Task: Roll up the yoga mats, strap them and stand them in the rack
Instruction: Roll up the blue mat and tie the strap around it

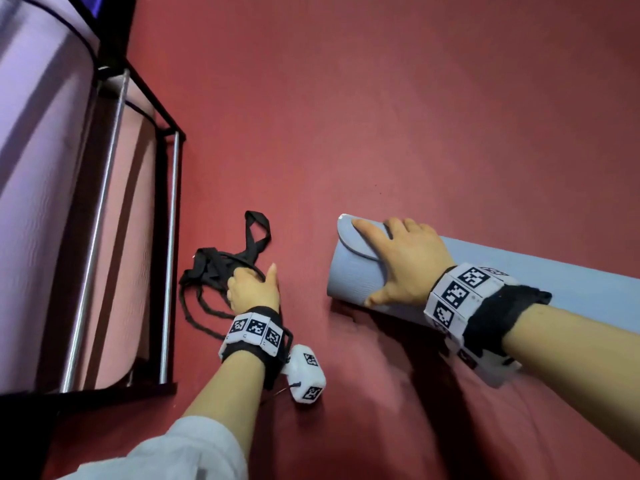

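Observation:
A rolled blue-grey yoga mat lies on the red floor, its end facing left. My right hand rests on top of the roll near that end, fingers spread over the loose flap. To the left a black strap lies in a tangle on the floor. My left hand has its fingers curled into the strap's loops and grips them. Marker bands sit on both wrists.
A black metal rack with silver bars stands at the left, holding a lilac rolled mat and a pink rolled mat. Red floor covering spreads beyond the hands.

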A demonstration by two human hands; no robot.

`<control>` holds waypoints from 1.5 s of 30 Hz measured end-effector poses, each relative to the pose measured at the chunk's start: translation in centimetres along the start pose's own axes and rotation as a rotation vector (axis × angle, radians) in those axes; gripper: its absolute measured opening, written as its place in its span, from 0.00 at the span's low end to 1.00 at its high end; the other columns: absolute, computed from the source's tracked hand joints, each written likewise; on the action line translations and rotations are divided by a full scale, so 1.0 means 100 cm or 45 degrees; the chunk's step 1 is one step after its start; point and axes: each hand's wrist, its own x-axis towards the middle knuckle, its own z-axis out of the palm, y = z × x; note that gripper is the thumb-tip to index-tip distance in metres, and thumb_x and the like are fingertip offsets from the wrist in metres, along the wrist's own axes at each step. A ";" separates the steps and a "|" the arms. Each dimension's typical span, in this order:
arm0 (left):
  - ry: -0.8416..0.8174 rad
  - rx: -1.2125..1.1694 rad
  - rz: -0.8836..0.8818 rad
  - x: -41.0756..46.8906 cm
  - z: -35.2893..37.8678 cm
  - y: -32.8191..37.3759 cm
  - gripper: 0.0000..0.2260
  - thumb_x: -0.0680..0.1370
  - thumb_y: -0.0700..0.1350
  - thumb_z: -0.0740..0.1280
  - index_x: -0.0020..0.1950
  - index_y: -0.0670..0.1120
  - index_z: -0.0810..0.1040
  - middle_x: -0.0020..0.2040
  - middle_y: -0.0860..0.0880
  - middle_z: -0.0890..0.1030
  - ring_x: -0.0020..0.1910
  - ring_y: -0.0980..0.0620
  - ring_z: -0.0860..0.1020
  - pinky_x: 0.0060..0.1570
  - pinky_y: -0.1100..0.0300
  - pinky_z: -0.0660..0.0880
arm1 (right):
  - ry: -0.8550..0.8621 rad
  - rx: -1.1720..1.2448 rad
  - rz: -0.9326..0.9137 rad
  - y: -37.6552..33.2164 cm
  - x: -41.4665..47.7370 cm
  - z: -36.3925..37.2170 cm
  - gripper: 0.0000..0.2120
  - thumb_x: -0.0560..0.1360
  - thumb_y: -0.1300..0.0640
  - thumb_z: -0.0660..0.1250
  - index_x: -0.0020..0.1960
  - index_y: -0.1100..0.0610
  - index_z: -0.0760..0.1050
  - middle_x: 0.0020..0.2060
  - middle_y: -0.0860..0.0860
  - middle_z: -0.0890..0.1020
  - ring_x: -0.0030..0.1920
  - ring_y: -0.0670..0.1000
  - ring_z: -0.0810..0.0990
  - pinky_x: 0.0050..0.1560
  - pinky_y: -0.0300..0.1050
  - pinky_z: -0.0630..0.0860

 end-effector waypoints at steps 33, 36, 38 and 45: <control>0.001 -1.059 0.407 -0.070 -0.056 0.047 0.13 0.84 0.44 0.52 0.41 0.48 0.67 0.38 0.45 0.79 0.29 0.57 0.80 0.23 0.65 0.71 | 0.085 0.068 0.002 0.007 -0.015 -0.030 0.56 0.57 0.30 0.72 0.75 0.46 0.48 0.60 0.55 0.72 0.57 0.60 0.73 0.58 0.52 0.70; 0.028 -1.235 0.389 -0.077 -0.070 0.061 0.12 0.84 0.44 0.51 0.42 0.48 0.67 0.41 0.44 0.80 0.33 0.55 0.82 0.25 0.66 0.72 | 0.131 0.099 0.017 0.015 -0.017 -0.045 0.56 0.56 0.30 0.72 0.74 0.47 0.49 0.60 0.56 0.73 0.56 0.60 0.74 0.57 0.53 0.71; -0.189 -1.197 0.499 -0.084 -0.071 0.074 0.11 0.83 0.45 0.54 0.42 0.49 0.69 0.49 0.42 0.81 0.42 0.54 0.82 0.37 0.63 0.77 | 0.159 0.116 0.029 0.017 -0.022 -0.056 0.56 0.55 0.30 0.72 0.74 0.47 0.50 0.59 0.56 0.73 0.56 0.60 0.75 0.57 0.53 0.72; -0.697 -1.231 0.951 -0.114 -0.105 0.104 0.09 0.73 0.54 0.65 0.45 0.54 0.84 0.70 0.53 0.71 0.68 0.51 0.70 0.58 0.56 0.73 | 0.486 0.224 -0.063 -0.004 -0.033 -0.106 0.54 0.55 0.29 0.72 0.73 0.49 0.54 0.55 0.55 0.75 0.52 0.59 0.76 0.52 0.54 0.74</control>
